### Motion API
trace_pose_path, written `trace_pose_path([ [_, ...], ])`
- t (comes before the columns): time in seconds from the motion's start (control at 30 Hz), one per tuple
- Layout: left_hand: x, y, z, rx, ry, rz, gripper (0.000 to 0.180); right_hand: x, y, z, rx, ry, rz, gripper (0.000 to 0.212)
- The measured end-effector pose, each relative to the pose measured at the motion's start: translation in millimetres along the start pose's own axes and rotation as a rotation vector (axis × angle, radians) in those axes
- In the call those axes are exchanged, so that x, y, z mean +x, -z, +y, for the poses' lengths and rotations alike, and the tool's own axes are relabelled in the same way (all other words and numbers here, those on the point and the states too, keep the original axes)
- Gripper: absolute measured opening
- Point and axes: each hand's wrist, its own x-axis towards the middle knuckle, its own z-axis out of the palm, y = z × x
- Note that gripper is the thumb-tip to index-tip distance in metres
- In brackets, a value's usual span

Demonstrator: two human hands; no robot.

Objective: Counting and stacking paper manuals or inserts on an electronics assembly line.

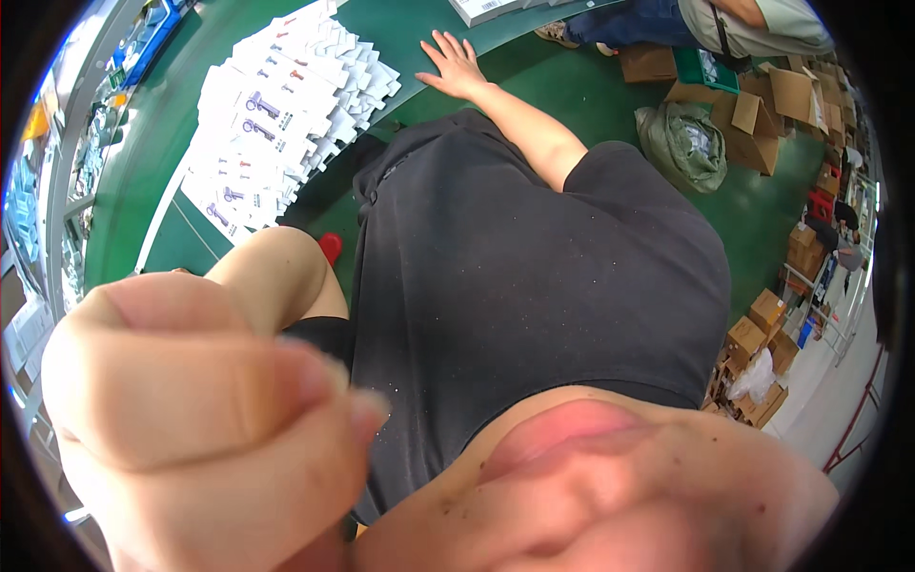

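Note:
My left hand (205, 400) is raised close to the camera and looms large at the lower left. Its fingers are curled into a fist, with the thumb pressed against them; what they hold, if anything, is hidden. My right hand (456, 69) lies palm down near the edge of the green table (400, 24), fingers spread and nothing in them. To the left of it, a large fanned stack of white printed cardboard sheets (276, 105) covers part of the table. The sheets carry small pictures of purple and red devices.
A blue bin (152, 43) is at the far left. Beyond my right arm are a green sack (681, 143), a green crate (705, 69) and open cardboard boxes (748, 119). Another person (658, 24) is at the top right. More cartons (753, 334) line the right side.

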Motion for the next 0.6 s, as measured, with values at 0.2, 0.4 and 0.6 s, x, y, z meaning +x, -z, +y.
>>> trace_pose_path([
  [0.2,1,-9,-11,0.048,0.003,-0.033,0.022,-3,3,0,-0.012,-0.027,-0.099,0.079],
  [0.4,8,-15,-20,0.135,0.087,-0.087,0.021,-2,0,-1,-0.058,-0.036,-0.095,0.077],
  [0.6,12,-21,-28,0.327,0.237,-0.213,0.02,-4,-3,0,-0.009,0.01,-0.019,0.078],
])
